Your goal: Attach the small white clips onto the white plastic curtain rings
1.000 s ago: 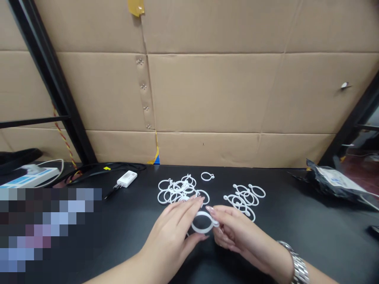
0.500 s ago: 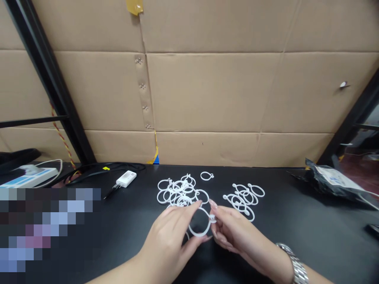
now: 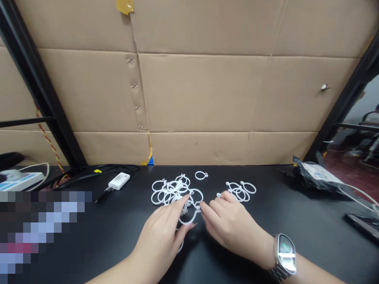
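Note:
My left hand [image 3: 166, 227] is closed on a white plastic ring [image 3: 187, 223], its fingers behind and its thumb below. The ring has a small clasp [image 3: 198, 208] on its right side. At that clasp are the curled fingertips of my right hand [image 3: 231, 217]; its exact pinch is partly hidden. Beyond my left hand lies a heap of similar white rings [image 3: 174, 188], overlapping one another. A smaller group of rings [image 3: 251, 193] lies behind my right hand, which covers part of it. Another ring [image 3: 181, 245] shows partly beneath my left hand.
One loose ring [image 3: 201, 179] lies farther back on the black table [image 3: 284, 221]. A white plug adapter [image 3: 119, 181] and cables are at the left. At the right are a black plastic package [image 3: 314, 173] and a phone [image 3: 363, 225]. Cardboard [image 3: 201, 90] stands behind.
My right hand has rolled over, so its back and the watch face now show. The held ring has moved slightly up and left in view. The whole view has shifted a little.

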Demonstrator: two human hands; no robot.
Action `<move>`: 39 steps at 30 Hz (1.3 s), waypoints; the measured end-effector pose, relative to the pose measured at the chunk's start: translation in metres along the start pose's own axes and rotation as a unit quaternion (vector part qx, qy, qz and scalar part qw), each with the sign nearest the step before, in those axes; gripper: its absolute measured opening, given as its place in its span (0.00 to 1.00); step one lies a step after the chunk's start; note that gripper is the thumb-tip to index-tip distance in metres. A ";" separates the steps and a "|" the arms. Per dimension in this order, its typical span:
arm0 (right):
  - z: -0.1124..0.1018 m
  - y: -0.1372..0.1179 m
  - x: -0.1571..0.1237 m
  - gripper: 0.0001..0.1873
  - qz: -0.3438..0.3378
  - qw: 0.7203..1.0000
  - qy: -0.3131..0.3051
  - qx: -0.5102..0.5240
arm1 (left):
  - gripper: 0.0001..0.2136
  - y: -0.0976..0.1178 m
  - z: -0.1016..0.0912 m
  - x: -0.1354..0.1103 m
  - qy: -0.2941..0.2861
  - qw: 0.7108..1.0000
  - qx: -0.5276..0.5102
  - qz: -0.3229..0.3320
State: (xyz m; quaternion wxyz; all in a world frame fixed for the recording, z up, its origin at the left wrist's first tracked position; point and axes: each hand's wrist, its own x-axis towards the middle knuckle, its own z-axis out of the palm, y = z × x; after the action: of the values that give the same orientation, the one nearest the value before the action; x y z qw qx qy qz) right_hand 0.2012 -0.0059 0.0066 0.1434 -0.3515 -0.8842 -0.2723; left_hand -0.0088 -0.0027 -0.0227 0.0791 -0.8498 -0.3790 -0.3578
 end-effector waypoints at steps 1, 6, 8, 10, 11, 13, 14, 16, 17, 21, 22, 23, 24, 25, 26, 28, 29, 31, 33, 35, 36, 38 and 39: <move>0.000 -0.002 0.000 0.10 -0.004 1.000 0.000 -0.003 | 0.22 0.000 0.000 0.000 -0.005 1.000 -0.003 0.001; 0.002 -0.003 0.001 0.08 -0.007 1.000 0.011 -0.005 | 0.22 0.001 0.002 -0.001 -0.029 0.999 -0.015 -0.008; 0.002 -0.002 0.002 0.09 -0.010 1.000 0.018 -0.007 | 0.22 0.000 0.002 -0.001 -0.030 0.999 -0.016 -0.008; 0.002 -0.002 0.002 0.11 -0.016 0.999 0.029 -0.006 | 0.21 -0.001 0.003 -0.002 -0.028 0.999 -0.017 -0.006; 0.002 -0.002 0.002 0.11 -0.019 0.999 0.033 -0.005 | 0.21 -0.001 0.004 -0.002 -0.027 0.999 -0.017 -0.004; 0.002 -0.002 0.002 0.12 -0.024 0.999 0.039 -0.002 | 0.21 -0.002 0.004 -0.002 -0.027 1.000 -0.015 -0.001; 0.001 -0.002 0.002 0.12 -0.028 0.999 0.040 0.000 | 0.21 -0.002 0.005 -0.002 -0.028 1.000 -0.013 0.000; 0.001 -0.002 0.001 0.13 -0.032 0.999 0.042 0.001 | 0.21 -0.002 0.004 -0.003 -0.031 0.999 -0.011 0.003; 0.001 -0.002 0.001 0.13 -0.033 0.999 0.041 0.001 | 0.21 -0.001 0.004 -0.003 -0.034 0.999 -0.010 0.004; 0.001 -0.002 0.000 0.13 -0.037 0.999 0.028 -0.002 | 0.21 -0.001 0.003 -0.003 -0.040 0.999 -0.011 0.007; 0.001 -0.002 0.000 0.13 -0.038 0.999 0.026 -0.002 | 0.21 -0.001 0.003 -0.003 -0.039 0.999 -0.012 0.007; 0.001 -0.003 0.000 0.14 -0.039 0.999 0.027 -0.001 | 0.21 -0.001 0.004 -0.003 -0.037 0.999 -0.014 0.006; 0.001 -0.003 -0.001 0.15 -0.040 0.999 0.029 0.000 | 0.21 -0.002 0.004 -0.004 -0.034 0.999 -0.016 0.004; 0.001 -0.003 0.000 0.16 -0.041 0.999 0.031 0.001 | 0.21 -0.002 0.004 -0.004 -0.032 0.999 -0.016 0.002; 0.001 -0.004 0.000 0.17 -0.043 0.999 0.034 0.002 | 0.21 -0.002 0.005 -0.004 -0.030 0.999 -0.017 0.000; 0.002 -0.005 0.000 0.18 -0.048 0.998 0.038 0.005 | 0.23 -0.002 0.005 -0.004 -0.032 0.999 -0.018 -0.001; 0.001 -0.005 0.000 0.18 -0.051 0.998 0.038 0.006 | 0.24 -0.002 0.005 -0.004 -0.037 0.999 -0.019 0.002; 0.001 -0.006 0.000 0.18 -0.056 0.998 0.038 0.008 | 0.27 -0.001 0.005 -0.003 -0.048 0.999 -0.016 0.009; 0.000 -0.007 0.000 0.18 -0.059 0.998 0.034 0.010 | 0.27 -0.001 0.005 -0.003 -0.059 0.998 -0.009 0.014; 0.000 -0.007 0.000 0.18 -0.063 0.997 0.031 0.011 | 0.27 0.000 0.005 -0.003 -0.065 0.998 -0.001 0.014; 0.000 -0.008 0.000 0.17 -0.065 0.997 0.029 0.012 | 0.27 0.000 0.006 -0.004 -0.068 0.998 0.001 0.014; 0.000 -0.008 0.000 0.16 -0.068 0.997 0.027 0.013 | 0.26 -0.001 0.006 -0.005 -0.072 0.997 0.003 0.015; 0.000 -0.008 0.000 0.16 -0.068 0.997 0.026 0.013 | 0.26 -0.001 0.006 -0.006 -0.073 0.997 0.003 0.015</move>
State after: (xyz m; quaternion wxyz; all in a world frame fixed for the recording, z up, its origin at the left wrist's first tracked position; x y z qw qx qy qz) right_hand 0.1955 -0.0112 0.0035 0.1517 -0.2817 -0.9054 -0.2790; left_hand -0.0087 -0.0031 -0.0313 0.0591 -0.8791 -0.3721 -0.2920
